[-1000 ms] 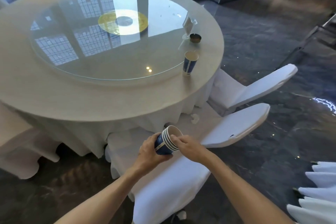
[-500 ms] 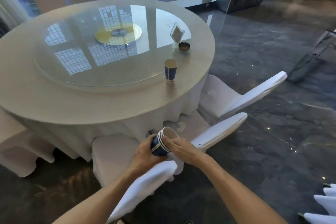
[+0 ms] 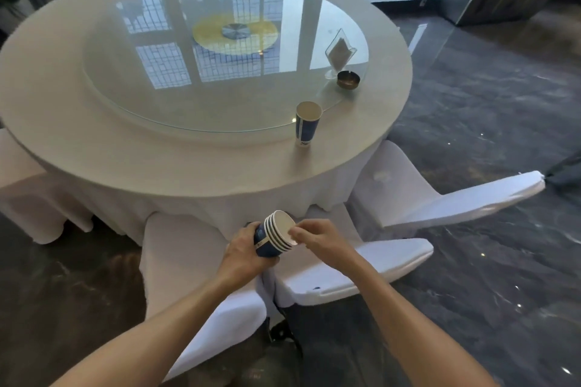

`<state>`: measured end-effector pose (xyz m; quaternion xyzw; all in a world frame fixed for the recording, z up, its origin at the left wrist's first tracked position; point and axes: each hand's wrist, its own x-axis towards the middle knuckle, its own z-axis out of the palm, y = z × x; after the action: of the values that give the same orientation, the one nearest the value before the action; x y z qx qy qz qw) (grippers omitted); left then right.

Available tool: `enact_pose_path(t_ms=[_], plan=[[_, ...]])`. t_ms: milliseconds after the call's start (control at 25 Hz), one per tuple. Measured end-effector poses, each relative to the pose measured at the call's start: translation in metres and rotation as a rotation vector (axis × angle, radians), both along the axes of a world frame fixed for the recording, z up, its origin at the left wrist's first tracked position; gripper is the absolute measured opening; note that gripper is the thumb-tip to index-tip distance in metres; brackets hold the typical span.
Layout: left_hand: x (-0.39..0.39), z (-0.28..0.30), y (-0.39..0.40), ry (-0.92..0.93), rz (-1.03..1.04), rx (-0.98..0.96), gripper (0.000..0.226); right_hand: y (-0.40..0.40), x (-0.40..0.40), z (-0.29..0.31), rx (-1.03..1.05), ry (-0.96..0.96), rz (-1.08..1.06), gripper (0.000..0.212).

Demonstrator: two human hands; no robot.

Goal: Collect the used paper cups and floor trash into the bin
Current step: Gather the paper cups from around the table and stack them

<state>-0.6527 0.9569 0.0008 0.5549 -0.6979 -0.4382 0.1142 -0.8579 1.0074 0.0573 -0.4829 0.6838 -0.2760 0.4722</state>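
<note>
A stack of nested blue-and-white paper cups (image 3: 276, 237) lies tilted in front of me, its open mouth facing right. My left hand (image 3: 243, 250) is wrapped around the stack's blue body. My right hand (image 3: 317, 237) pinches the rim at the mouth. A single blue-and-white paper cup (image 3: 306, 127) stands upright on the round table (image 3: 94, 151), near its right front edge, well beyond both hands. No bin is in view.
A glass turntable (image 3: 220, 97) covers the table's middle, with a clear napkin holder (image 3: 339, 53) and a dark ashtray (image 3: 348, 79) at its right. White-covered chairs (image 3: 355, 264) stand under and right of my hands. A small pale scrap (image 3: 381, 177) lies on a chair seat.
The view has drawn closer to the table and swung left. Both hands keep holding the cup stack, which stays in front of me at about the same height.
</note>
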Motion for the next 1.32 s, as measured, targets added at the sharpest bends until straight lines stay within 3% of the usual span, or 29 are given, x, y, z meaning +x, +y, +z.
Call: enact_pose_path(t_ms=[120, 320, 520, 760, 1080, 1200, 1320], plan=[[-0.031, -0.03, -0.027, -0.006, 0.029, 0.074, 0.092, -0.025, -0.033, -0.013, 0.097, 0.148, 0.043, 0.035], [-0.06, -0.058, -0.049, -0.016, 0.122, 0.166, 0.093, -0.066, -0.088, -0.06, 0.183, 0.417, 0.239, 0.064], [-0.067, -0.082, -0.055, -0.055, 0.217, 0.264, 0.088, -0.103, -0.114, -0.133, 0.381, 0.43, 0.35, 0.089], [-0.075, -0.147, -0.064, -0.097, 0.348, 0.318, 0.092, -0.149, -0.124, -0.255, 0.447, 0.525, 0.56, 0.099], [-0.08, -0.236, -0.063, -0.195, 0.395, 0.306, 0.087, -0.164, -0.106, -0.407, 0.4, 0.773, 0.755, 0.084], [-0.087, -0.25, -0.058, -0.205, 0.393, 0.32, 0.084, -0.149, -0.116, -0.433, 0.387, 0.849, 0.768, 0.077], [-0.099, -0.248, -0.056, -0.191, 0.386, 0.33, 0.08, -0.137, -0.132, -0.438, 0.32, 0.774, 0.795, 0.051]])
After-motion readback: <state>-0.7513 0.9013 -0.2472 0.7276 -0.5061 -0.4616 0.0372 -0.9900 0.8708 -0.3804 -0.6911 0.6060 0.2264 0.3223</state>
